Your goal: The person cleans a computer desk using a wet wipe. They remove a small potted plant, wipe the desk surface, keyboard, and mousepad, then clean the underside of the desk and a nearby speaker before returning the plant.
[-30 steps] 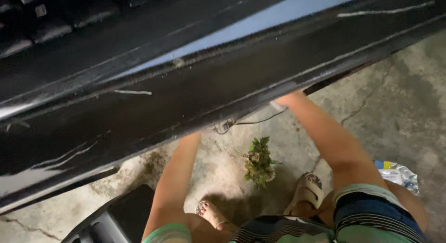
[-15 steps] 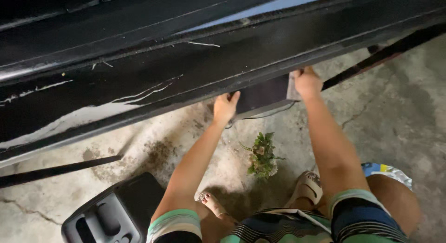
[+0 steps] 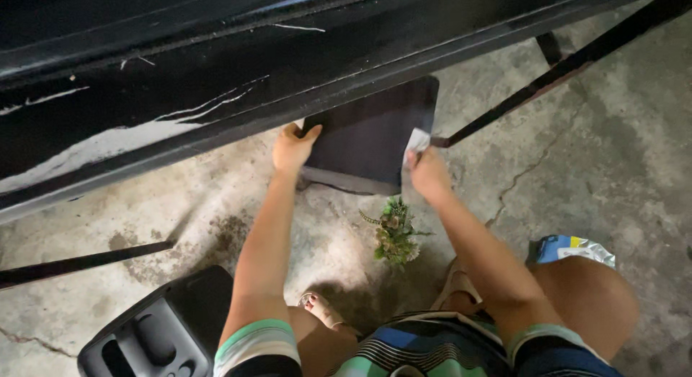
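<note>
A: From the head view, what are the hands on?

B: Both hold a flat dark panel (image 3: pixel 371 135), like a shelf or tray, jutting out from under the edge of the black table (image 3: pixel 180 81). The left hand (image 3: pixel 292 148) is clenched on the panel's left side, thumb on top. The right hand (image 3: pixel 427 174) grips its near right corner, and a small pale scrap, maybe a cloth or tag (image 3: pixel 417 140), is pinched under the fingers; I cannot tell which.

A: Where does the panel sit?

B: Its far part is hidden under the table edge, the near part hangs free above the concrete floor (image 3: pixel 613 153), tilted slightly. A thin black brace (image 3: pixel 548 78) runs off to the right beside it.

A: Which step would you call this?

B: I judge the panel is mid-slide, carried by both hands, neither fully in nor fully out.

A: And what does the next move call for?

B: Even force from both hands so the panel stays level, I would say, with the right corner kept clear of the brace.

A: Anything else nearby?

B: A small potted plant (image 3: pixel 395 233) on the floor just below the panel, a black plastic stool (image 3: pixel 158 330) at lower left, and a crumpled foil wrapper (image 3: pixel 577 249) by the person's right knee
</note>
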